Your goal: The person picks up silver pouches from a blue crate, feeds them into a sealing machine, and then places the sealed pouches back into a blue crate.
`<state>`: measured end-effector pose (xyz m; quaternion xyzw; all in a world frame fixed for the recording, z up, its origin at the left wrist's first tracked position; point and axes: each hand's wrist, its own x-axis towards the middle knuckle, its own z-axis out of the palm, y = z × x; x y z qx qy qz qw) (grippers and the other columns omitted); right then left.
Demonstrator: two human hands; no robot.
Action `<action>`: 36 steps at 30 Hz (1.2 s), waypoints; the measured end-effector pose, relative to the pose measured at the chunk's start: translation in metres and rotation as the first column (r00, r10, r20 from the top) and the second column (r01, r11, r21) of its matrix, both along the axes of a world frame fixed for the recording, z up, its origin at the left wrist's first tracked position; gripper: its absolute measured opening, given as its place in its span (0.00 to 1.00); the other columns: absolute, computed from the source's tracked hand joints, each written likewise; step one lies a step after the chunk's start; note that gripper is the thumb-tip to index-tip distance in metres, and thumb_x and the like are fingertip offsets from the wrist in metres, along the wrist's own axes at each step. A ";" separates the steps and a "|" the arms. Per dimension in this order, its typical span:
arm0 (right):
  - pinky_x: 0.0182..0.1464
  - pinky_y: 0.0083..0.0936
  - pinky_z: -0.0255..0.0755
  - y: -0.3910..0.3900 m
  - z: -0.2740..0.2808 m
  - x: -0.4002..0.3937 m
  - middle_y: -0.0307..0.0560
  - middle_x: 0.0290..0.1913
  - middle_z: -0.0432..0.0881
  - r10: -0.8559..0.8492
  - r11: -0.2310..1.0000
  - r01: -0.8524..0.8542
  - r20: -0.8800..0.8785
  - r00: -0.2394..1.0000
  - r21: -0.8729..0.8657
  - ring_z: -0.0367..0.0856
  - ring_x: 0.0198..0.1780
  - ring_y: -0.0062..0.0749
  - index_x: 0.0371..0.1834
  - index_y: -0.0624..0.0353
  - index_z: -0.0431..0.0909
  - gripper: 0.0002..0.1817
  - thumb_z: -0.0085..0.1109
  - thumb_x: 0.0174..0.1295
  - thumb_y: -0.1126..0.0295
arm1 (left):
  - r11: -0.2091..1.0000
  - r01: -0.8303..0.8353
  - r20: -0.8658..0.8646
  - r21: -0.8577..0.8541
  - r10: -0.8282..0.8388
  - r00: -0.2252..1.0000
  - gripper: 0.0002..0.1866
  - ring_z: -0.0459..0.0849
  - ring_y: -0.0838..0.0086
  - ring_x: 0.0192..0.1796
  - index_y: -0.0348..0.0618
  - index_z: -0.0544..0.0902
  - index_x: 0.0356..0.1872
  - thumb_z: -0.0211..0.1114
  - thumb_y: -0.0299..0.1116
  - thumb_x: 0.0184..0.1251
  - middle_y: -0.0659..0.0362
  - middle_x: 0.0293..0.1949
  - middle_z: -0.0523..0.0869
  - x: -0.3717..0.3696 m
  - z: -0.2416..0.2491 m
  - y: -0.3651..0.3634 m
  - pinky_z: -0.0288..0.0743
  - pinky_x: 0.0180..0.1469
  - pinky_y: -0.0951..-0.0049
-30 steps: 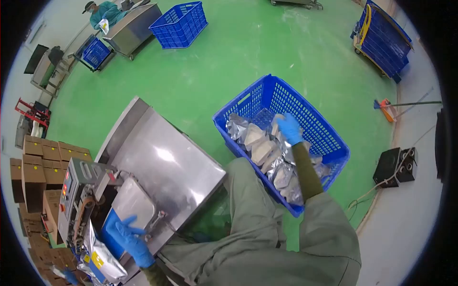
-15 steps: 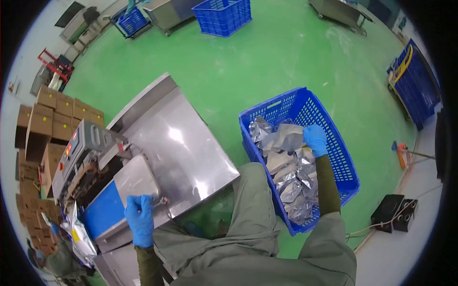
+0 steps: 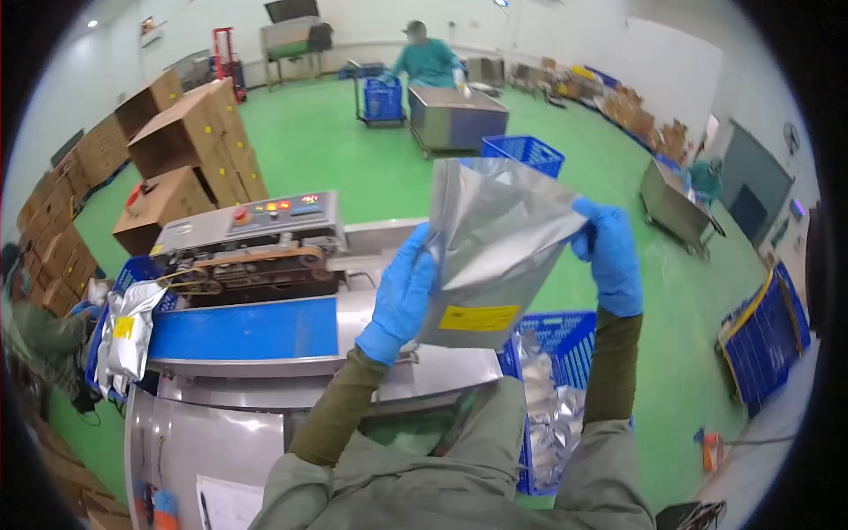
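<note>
A silver foil pouch [image 3: 508, 238] with a yellow label hangs upright in front of me, held between my two blue-gloved hands. My left hand [image 3: 399, 296] grips its left side edge. At its upper right corner, the fingers of my right hand [image 3: 611, 258] are closed on the foil. Below the pouch stands a blue crate [image 3: 579, 346] with several more foil pouches [image 3: 549, 433] in it. To the left is a band sealer [image 3: 265, 256] with a lit control panel and a blue conveyor belt [image 3: 256, 329].
Several foil pouches [image 3: 126, 340] lean at the belt's left end, near a co-worker [image 3: 44, 331]. Cardboard boxes [image 3: 190, 141] are stacked behind the sealer. Farther off are a person in green [image 3: 424, 62], a steel cart [image 3: 459, 119] and another blue crate [image 3: 526, 155].
My right hand has lifted a foil pouch out of the crate. My left hand has come over from the sealer side to hold it too. The view has tilted up.
</note>
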<state>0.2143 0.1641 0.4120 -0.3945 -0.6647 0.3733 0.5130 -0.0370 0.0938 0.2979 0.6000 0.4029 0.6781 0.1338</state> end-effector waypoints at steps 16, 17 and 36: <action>0.38 0.18 0.72 0.014 -0.142 -0.121 0.41 0.37 0.79 0.321 0.939 -0.320 0.013 0.947 0.125 0.76 0.36 0.22 0.45 0.65 0.80 0.12 0.61 0.57 0.75 | 0.954 -0.267 0.323 -0.139 0.298 0.898 0.11 0.76 0.82 0.29 0.35 0.83 0.41 0.62 0.33 0.64 0.62 0.27 0.84 -0.098 -0.065 -0.028 0.71 0.33 0.76; 0.38 0.19 0.72 0.015 -0.145 -0.121 0.40 0.37 0.80 0.322 0.942 -0.318 -0.020 0.947 0.113 0.76 0.36 0.22 0.44 0.65 0.79 0.12 0.60 0.58 0.73 | 0.953 -0.267 0.327 -0.142 0.299 0.896 0.11 0.76 0.82 0.29 0.35 0.83 0.41 0.62 0.33 0.64 0.62 0.27 0.84 -0.097 -0.061 -0.025 0.71 0.33 0.76; 0.33 0.16 0.74 0.075 -0.186 -0.133 0.40 0.36 0.80 0.261 0.952 -0.282 -0.162 0.952 -0.120 0.78 0.33 0.19 0.47 0.64 0.77 0.23 0.48 0.67 0.53 | 0.833 0.511 0.672 -0.212 -0.255 0.695 0.18 0.80 0.77 0.43 0.34 0.78 0.45 0.51 0.41 0.71 0.59 0.42 0.82 -0.140 -0.091 0.055 0.73 0.48 0.75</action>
